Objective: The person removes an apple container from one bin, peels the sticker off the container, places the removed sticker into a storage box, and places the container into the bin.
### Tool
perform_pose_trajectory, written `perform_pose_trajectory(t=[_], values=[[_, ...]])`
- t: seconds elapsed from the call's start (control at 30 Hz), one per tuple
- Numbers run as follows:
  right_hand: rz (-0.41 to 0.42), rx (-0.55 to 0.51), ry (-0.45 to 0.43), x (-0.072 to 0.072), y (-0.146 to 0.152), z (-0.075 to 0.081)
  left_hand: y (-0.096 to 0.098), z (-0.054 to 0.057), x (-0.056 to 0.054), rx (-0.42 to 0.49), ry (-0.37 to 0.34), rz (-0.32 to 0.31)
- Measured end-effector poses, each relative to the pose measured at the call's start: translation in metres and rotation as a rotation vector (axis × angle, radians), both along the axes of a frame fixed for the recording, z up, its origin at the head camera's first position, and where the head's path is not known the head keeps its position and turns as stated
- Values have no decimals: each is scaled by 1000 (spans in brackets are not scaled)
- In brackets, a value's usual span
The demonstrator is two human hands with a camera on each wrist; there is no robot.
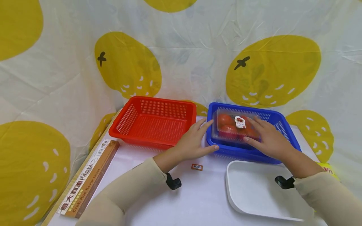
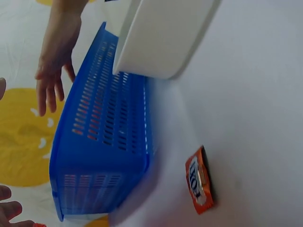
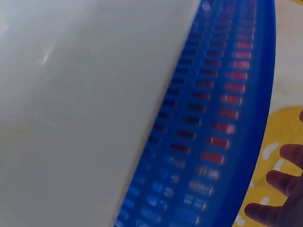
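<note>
A clear plastic box of tomatoes [image 1: 226, 130] with a white label sits in the blue basket [image 1: 285, 131]. My right hand [image 1: 267, 138] is over the box's right end, fingers spread and thumb toward its front edge. In the left wrist view that right hand [image 2: 54, 71] shows above the basket rim with fingers extended, and the right wrist view catches only some spread fingers [image 3: 284, 182]. My left hand [image 1: 190, 142] is held out between the two baskets, its fingers straight and thumb apart, near the blue basket's left side. Nothing is in its grasp.
A red basket [image 1: 158, 125] stands at the back left. A white tray [image 1: 263, 191] lies in front of the blue basket, under my right forearm. A small orange candy packet [image 1: 196, 167] is on the white table, and a long pasta box [image 1: 90, 179] lies along the left edge.
</note>
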State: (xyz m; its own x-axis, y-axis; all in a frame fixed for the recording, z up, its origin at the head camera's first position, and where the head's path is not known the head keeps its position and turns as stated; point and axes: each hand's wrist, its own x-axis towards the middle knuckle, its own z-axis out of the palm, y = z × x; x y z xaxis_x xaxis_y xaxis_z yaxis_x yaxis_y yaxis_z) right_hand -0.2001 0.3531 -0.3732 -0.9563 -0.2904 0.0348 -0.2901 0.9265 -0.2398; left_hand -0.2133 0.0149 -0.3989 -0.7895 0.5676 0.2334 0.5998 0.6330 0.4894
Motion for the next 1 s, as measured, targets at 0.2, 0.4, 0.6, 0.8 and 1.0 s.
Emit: perform_pose_trajectory(t=[0.2, 0.4, 0.6, 0.8, 1.0], values=[[-17, -18, -17, -10, 17, 0, 12, -3, -1, 59, -46, -4], [-19, -105, -93, -19, 31, 5, 26, -3, 3, 139, -162, 36], [-1, -213, -185, -31, 51, 5, 38, -9, 7, 213, -266, 115], [-62, -303, -284, -43, 66, 3, 47, -22, 6, 292, -344, 216], [-50, -373, -307, -51, 78, -2, 53, -38, 4, 342, -351, 261]])
